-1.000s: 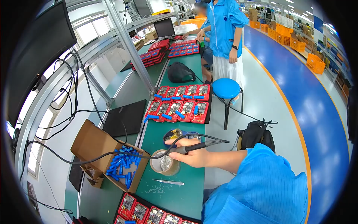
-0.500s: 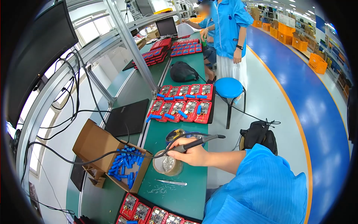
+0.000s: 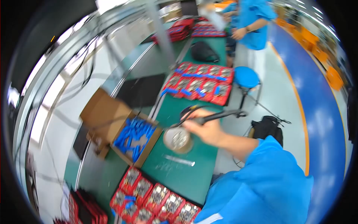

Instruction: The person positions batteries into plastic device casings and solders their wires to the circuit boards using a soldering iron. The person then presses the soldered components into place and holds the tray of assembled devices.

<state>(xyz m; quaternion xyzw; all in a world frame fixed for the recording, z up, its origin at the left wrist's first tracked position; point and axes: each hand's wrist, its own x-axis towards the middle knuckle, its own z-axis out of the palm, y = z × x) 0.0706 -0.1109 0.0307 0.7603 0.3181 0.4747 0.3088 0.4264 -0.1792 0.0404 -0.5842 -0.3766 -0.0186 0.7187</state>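
My right hand (image 3: 205, 128) is closed around the dark handle of a soldering iron (image 3: 216, 116); its cable end points right and the tip is hard to make out. Just below the hand is a round tan-and-white container (image 3: 184, 148) with silvery bits in it. Tweezers (image 3: 179, 160) lie on the green mat (image 3: 186, 175) beside scattered clippings. At the near end, red trays with circuit boards (image 3: 156, 198) carry a few blue cylinders. My left hand is not in view. Motion blurs the picture.
An open cardboard box (image 3: 149, 147) of blue cylinders stands left of the container. More red trays with boards (image 3: 201, 80) lie farther up the bench, with a black bag (image 3: 204, 51) beyond. A blue stool (image 3: 246, 77) stands right; a person in blue (image 3: 257, 22) is behind.
The view has swung, so the bench sits farther right and more near trays show. My right hand still grips the soldering iron, now slightly higher above the container.
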